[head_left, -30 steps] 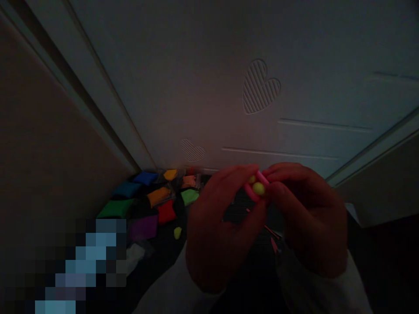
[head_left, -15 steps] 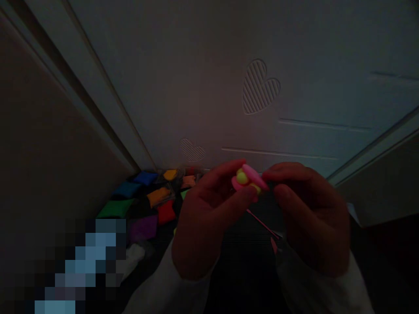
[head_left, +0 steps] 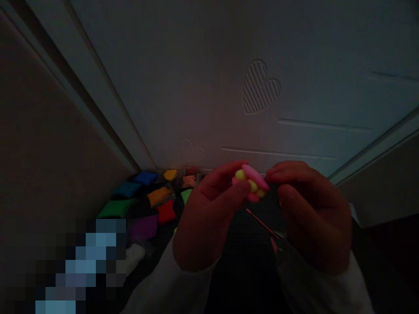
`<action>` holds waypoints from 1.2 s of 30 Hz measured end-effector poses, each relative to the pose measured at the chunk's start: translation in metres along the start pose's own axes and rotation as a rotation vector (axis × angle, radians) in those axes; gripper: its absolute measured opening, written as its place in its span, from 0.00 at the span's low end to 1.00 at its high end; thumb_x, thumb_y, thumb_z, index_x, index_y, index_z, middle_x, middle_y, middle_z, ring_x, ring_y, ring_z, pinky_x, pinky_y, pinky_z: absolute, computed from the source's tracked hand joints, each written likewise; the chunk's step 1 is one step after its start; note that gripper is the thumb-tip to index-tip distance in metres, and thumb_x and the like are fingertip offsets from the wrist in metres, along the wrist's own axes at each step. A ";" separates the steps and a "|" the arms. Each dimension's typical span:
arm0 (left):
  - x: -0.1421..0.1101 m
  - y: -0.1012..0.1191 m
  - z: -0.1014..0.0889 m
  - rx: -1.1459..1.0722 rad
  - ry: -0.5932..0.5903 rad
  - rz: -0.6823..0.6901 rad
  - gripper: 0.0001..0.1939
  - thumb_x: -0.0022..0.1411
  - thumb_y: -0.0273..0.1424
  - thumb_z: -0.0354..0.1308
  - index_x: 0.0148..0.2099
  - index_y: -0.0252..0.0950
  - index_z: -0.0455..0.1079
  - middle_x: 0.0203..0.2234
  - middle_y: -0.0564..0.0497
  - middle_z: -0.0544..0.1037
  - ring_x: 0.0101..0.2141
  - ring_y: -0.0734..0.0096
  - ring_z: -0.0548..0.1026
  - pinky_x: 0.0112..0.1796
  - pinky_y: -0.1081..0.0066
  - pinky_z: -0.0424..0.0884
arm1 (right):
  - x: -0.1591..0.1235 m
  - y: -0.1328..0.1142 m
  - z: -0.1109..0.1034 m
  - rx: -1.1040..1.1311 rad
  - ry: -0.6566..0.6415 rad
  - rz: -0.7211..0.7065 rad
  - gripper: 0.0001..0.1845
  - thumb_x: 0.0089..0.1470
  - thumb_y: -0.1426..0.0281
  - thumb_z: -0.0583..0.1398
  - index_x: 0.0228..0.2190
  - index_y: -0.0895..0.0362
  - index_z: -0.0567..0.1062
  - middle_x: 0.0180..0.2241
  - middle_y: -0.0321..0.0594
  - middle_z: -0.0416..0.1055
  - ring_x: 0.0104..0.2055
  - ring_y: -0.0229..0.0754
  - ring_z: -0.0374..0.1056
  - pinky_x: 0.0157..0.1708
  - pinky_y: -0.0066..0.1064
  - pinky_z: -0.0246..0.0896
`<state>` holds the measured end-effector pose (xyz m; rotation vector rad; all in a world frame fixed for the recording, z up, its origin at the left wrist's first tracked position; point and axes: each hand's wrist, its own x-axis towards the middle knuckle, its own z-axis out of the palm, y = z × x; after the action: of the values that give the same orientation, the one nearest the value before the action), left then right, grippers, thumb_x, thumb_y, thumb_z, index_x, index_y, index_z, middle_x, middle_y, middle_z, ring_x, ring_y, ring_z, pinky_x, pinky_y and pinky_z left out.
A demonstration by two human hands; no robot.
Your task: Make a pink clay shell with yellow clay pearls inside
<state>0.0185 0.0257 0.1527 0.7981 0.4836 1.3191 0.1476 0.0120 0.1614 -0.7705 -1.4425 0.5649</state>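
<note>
My left hand (head_left: 209, 218) pinches a small pink and yellow clay piece (head_left: 255, 177) between thumb and fingers. It has a flat pink disc on top, yellow balls in the middle and pink below; the thumb covers part of it. Just right of the piece is my right hand (head_left: 314, 213), fingers curled and thumb a little apart from the forefinger, nothing seen between them. Its fingertips are close to the disc's edge; contact is hard to tell in the dim light. Below, between the hands, lie a thin pink modelling tool (head_left: 262, 223) and a second pink pointed tool (head_left: 273, 245).
Several clay packets lie at the left, among them a blue one (head_left: 145, 178), a green one (head_left: 115, 208), a red one (head_left: 166, 212) and a purple one (head_left: 144, 227). A white crumpled bag (head_left: 134, 257) is nearer. Behind stands a pale panel (head_left: 209, 78) with heart reliefs.
The clay piece has turned slightly in my left hand, and more yellow balls show. My left thumb has drawn back a little left. My right fingertips have shifted slightly right.
</note>
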 end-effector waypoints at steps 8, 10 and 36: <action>0.001 0.001 0.001 -0.024 -0.017 -0.042 0.10 0.51 0.27 0.62 0.38 0.41 0.74 0.29 0.55 0.77 0.29 0.80 0.74 0.33 0.80 0.72 | 0.000 -0.001 0.000 -0.073 -0.031 -0.001 0.08 0.46 0.76 0.62 0.30 0.53 0.75 0.33 0.35 0.69 0.38 0.38 0.66 0.39 0.32 0.62; 0.001 0.000 0.000 -0.012 -0.024 -0.046 0.10 0.51 0.27 0.62 0.38 0.41 0.73 0.28 0.56 0.77 0.28 0.81 0.74 0.33 0.81 0.71 | 0.000 -0.001 0.000 -0.099 -0.036 0.001 0.08 0.45 0.77 0.62 0.30 0.54 0.75 0.33 0.35 0.70 0.37 0.38 0.66 0.38 0.33 0.62; -0.002 0.001 0.003 -0.131 -0.070 -0.065 0.07 0.55 0.28 0.58 0.37 0.38 0.73 0.30 0.55 0.77 0.31 0.80 0.75 0.35 0.81 0.72 | 0.000 0.000 0.000 -0.012 -0.034 -0.013 0.09 0.48 0.77 0.60 0.33 0.54 0.74 0.33 0.35 0.69 0.37 0.36 0.65 0.38 0.29 0.62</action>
<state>0.0202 0.0232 0.1552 0.7117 0.3608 1.2449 0.1474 0.0119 0.1609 -0.7636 -1.4820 0.5621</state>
